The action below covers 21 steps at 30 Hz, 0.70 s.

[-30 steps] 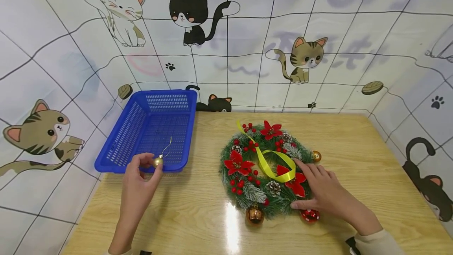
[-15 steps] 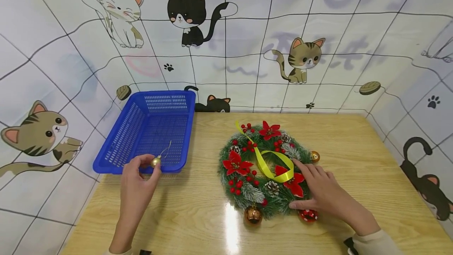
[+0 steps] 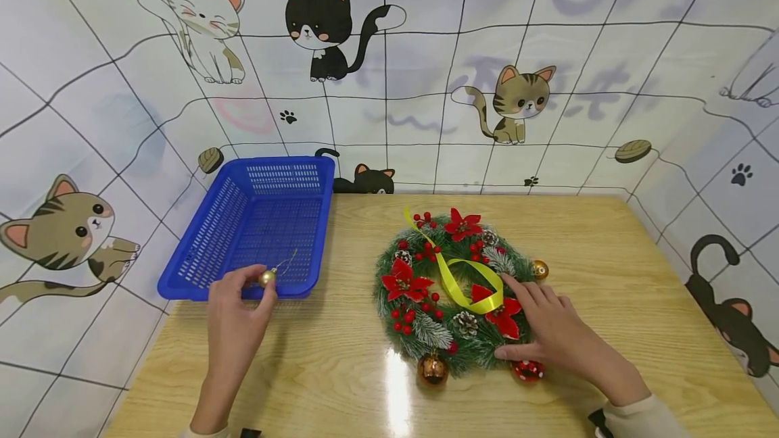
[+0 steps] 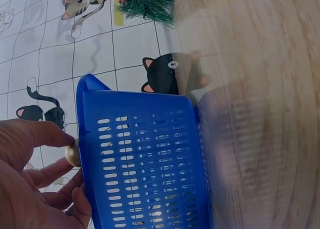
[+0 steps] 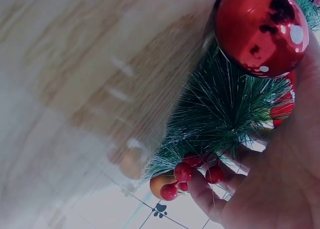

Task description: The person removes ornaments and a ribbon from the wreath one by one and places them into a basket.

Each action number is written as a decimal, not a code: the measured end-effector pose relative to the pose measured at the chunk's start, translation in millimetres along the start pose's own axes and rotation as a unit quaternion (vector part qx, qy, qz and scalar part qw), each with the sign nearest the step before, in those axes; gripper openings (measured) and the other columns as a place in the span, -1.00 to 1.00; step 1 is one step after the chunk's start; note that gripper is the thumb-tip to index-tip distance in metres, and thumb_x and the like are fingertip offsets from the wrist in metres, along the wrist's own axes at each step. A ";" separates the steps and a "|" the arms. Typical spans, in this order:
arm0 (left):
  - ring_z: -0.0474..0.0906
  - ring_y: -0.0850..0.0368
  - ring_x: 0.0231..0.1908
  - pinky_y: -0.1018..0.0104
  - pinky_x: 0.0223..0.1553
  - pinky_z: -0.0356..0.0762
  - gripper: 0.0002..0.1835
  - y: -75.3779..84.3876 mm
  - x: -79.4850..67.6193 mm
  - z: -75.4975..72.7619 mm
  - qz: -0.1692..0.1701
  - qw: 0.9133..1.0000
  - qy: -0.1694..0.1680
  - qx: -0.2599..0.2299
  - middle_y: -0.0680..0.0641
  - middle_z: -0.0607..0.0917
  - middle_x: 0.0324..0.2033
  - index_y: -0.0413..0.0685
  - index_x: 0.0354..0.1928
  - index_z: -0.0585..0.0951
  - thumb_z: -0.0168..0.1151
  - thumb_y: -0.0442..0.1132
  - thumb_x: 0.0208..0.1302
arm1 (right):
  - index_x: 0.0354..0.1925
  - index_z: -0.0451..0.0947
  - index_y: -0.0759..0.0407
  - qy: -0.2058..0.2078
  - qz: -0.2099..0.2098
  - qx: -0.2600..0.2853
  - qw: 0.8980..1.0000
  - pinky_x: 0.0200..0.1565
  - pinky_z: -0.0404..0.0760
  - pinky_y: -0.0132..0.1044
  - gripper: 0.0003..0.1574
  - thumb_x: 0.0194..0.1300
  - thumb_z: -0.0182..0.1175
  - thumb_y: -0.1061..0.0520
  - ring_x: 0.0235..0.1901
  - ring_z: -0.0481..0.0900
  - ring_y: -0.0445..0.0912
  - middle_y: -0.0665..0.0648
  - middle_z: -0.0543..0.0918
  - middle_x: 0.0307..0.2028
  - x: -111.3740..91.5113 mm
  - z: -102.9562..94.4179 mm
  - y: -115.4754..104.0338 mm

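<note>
My left hand [image 3: 237, 316] pinches a small gold bauble [image 3: 266, 278] between thumb and fingers at the near rim of the blue plastic basket [image 3: 325, 222]. A thin hanging loop [image 3: 291, 261] rises from its cap. In the left wrist view the bauble [image 4: 73, 154] sits just outside the basket wall [image 4: 145, 154]. At the right, my right hand [image 3: 556, 330] rests with spread, fairly straight fingers on the green Christmas wreath [image 3: 438, 333]. Red poinsettias, berries and pine cones cover the wreath. A red spotted bauble [image 5: 262, 31] lies beside the right hand's thumb side.
A yellow ribbon [image 3: 450, 282] lies looped across the wreath. A copper bauble [image 3: 433, 370] hangs at its near edge and a smaller gold-orange one [image 3: 541, 269] at its right. Behind the wooden table [image 3: 347, 357] stands a cat-print wall [image 3: 420, 86].
The loop on the small gold bauble has drooped lower. Everything has shifted slightly left in the head view; both hands keep their places beside the basket and wreath.
</note>
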<state>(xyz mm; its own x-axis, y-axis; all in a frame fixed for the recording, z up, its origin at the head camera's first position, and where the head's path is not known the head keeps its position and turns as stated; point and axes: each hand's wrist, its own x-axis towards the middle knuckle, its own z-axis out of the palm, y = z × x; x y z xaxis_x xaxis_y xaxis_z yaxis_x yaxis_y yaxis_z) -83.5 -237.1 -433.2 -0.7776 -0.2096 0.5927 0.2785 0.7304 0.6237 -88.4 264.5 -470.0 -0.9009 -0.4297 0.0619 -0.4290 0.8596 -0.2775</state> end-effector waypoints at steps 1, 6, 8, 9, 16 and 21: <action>0.52 -0.23 -0.17 0.03 -0.09 0.27 -0.74 -0.9 0.1 0.5 0.003 1.000 0.001 0.000 -0.31 0.76 -0.25 -0.40 -0.07 0.74 0.49 -0.54 0.17 | 0.73 0.02 0.12 0.001 -0.001 -0.001 1.000 0.06 0.47 0.50 0.63 0.10 0.38 -0.74 0.23 0.50 0.35 0.32 0.54 0.28 0.1 0.3 0.1; 0.54 -0.27 -0.17 0.00 -0.06 0.28 -0.72 -5.2 -0.1 2.5 0.011 1.000 0.003 0.002 -0.31 0.77 -0.24 -0.41 -0.07 0.74 0.49 -0.55 0.15 | 0.72 0.03 0.13 0.004 -0.002 -0.002 1.000 0.05 0.48 0.47 0.62 0.09 0.40 -0.72 0.21 0.50 0.33 0.31 0.54 0.27 -0.1 0.9 -0.3; 0.55 -0.28 -0.17 0.00 -0.05 0.28 -0.72 -6.2 -0.2 2.8 0.011 1.000 0.003 0.002 -0.31 0.77 -0.23 -0.41 -0.06 0.74 0.49 -0.55 0.15 | 0.72 0.04 0.14 0.004 -0.001 -0.002 1.000 0.04 0.48 0.47 0.62 0.09 0.41 -0.72 0.21 0.50 0.32 0.32 0.55 0.26 -0.4 0.5 -1.4; 0.56 -0.28 -0.17 0.00 -0.05 0.28 -0.72 -6.6 -0.3 2.8 0.011 1.000 0.003 0.002 -0.31 0.77 -0.24 -0.41 -0.06 0.74 0.49 -0.55 0.15 | 0.71 0.04 0.14 0.003 -0.001 -0.002 1.000 0.04 0.48 0.46 0.62 0.08 0.42 -0.72 0.21 0.50 0.33 0.32 0.55 0.26 -0.5 0.1 -1.9; 0.56 -0.28 -0.16 -0.01 -0.03 0.28 -0.70 -8.1 -0.6 2.6 0.013 1.000 -0.001 0.002 -0.32 0.77 -0.22 -0.42 -0.04 0.74 0.49 -0.56 0.15 | 0.71 0.06 0.15 -0.002 0.005 -0.004 1.000 0.06 0.48 0.48 0.63 0.06 0.43 -0.72 0.22 0.51 0.35 0.34 0.55 0.26 -1.1 -1.7 -4.8; 0.57 -0.28 -0.16 -0.01 -0.03 0.28 -0.70 -7.8 -0.7 2.9 0.013 1.000 -0.004 0.000 -0.33 0.77 -0.21 -0.43 -0.03 0.73 0.49 -0.56 0.17 | 0.72 0.04 0.13 -0.003 0.010 -0.005 1.000 0.07 0.46 0.51 0.62 0.08 0.37 -0.75 0.23 0.49 0.37 0.36 0.54 0.28 -1.7 -0.1 -3.4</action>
<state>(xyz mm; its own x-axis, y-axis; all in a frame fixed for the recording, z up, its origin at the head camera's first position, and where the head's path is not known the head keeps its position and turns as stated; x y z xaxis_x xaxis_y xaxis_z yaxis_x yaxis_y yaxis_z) -86.8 -240.8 -440.0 -0.7746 -0.1862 0.6045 0.2980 0.7356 0.6084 -85.5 262.4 -469.1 -0.9090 -0.4138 0.0502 -0.4113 0.8709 -0.2688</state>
